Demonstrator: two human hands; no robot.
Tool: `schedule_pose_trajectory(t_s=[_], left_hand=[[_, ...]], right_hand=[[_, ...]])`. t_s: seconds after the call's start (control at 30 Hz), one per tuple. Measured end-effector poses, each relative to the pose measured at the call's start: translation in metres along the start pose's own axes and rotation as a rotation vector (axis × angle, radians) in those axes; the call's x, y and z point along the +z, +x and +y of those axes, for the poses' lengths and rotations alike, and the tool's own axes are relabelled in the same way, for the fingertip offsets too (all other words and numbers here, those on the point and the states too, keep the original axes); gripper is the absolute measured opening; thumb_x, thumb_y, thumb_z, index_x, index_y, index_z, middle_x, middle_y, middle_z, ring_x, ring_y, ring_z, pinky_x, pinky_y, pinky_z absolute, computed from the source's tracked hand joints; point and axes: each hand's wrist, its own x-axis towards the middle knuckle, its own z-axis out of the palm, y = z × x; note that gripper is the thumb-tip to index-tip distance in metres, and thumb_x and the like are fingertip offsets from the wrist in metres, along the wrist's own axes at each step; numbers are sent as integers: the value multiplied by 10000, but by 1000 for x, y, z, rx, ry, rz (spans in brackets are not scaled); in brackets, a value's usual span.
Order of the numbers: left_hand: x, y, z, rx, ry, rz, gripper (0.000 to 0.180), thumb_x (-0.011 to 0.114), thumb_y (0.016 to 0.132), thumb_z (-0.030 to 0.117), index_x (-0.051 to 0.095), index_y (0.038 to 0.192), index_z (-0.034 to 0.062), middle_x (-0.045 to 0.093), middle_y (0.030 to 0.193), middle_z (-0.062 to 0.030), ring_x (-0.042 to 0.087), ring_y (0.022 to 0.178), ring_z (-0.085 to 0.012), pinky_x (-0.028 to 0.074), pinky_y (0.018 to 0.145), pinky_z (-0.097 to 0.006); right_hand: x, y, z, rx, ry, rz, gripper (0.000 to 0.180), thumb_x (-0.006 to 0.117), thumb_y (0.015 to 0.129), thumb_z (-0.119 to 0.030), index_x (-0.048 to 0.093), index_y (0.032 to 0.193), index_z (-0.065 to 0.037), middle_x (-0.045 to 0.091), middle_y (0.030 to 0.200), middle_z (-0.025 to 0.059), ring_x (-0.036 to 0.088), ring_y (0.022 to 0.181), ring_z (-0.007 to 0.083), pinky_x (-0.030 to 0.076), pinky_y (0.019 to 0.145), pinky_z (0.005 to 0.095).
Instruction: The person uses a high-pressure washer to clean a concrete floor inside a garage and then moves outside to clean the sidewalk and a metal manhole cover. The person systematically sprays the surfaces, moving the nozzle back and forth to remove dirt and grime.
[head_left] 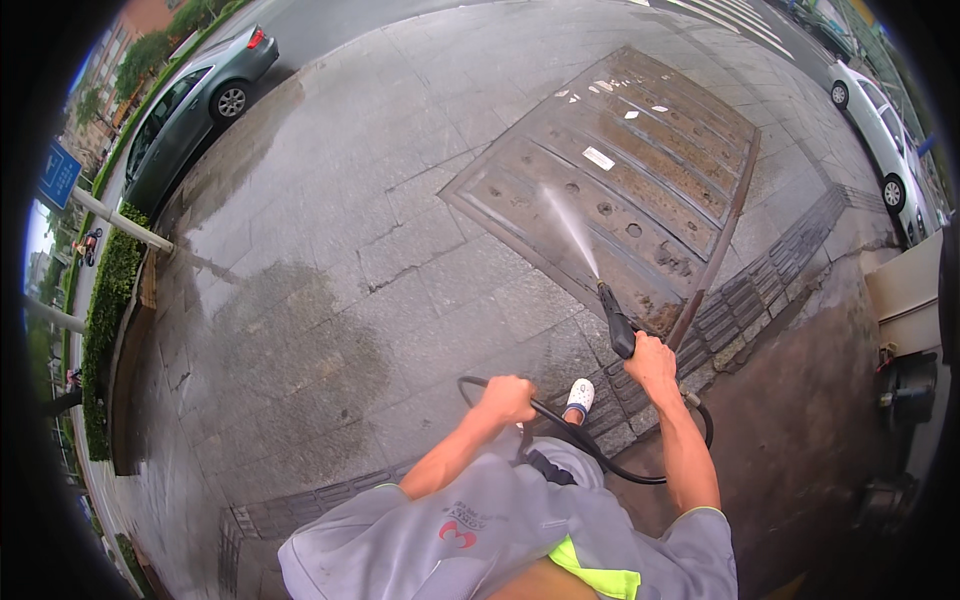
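Note:
My right hand [653, 362] is wrapped round the grip of a black pressure washer gun [617, 325], held out ahead of me. White water spray [570, 225] leaves its nozzle and strikes the rusty brown metal cover plates [540, 170] set in the pavement. My left hand [510, 397] is closed around the black hose [590, 448], which loops below both hands and back up to the gun's handle on the right. Its fingertips are partly hidden by the back of the hand. Scraps of white paper [599, 158] lie on the plates.
Wet grey paving [390, 200] surrounds the plates, with ribbed tactile tiles [735, 310] along their right side. My foot in a white clog [579, 396] stands just behind. A grey car [195, 105] is at far left beside a hedge [112, 330]; a white car [885, 140] is at far right.

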Motion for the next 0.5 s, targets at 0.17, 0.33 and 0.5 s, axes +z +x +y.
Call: schedule_pose_trajectory(t_s=[0.17,0.33,0.5], left_hand=[[-30,-23,-21,-79,-18,12,278,697,635,235,778,859,91,720,801,-211,703,802,-439,562,747,-509],[-39,-37,-42,-118,-29,62,286,743,638,283,789,845,91,714,777,-214,702,784,-440,562,736,-505],[-44,-38,-39,-140,-85,128,282,751,719,348,771,796,76,702,757,-220,693,763,-446,557,723,-505]], right_hand=[[-33,13,-21,59,50,103,323,658,840,-151,681,1137,-25,741,1013,248,720,973,445,564,871,532],[-44,3,-75,-126,18,46,307,669,841,-174,671,1117,-40,738,1009,235,726,958,432,569,865,526],[-42,-8,-120,-345,-12,-83,369,700,784,-178,669,1134,-66,738,1020,195,726,950,392,578,831,500]])
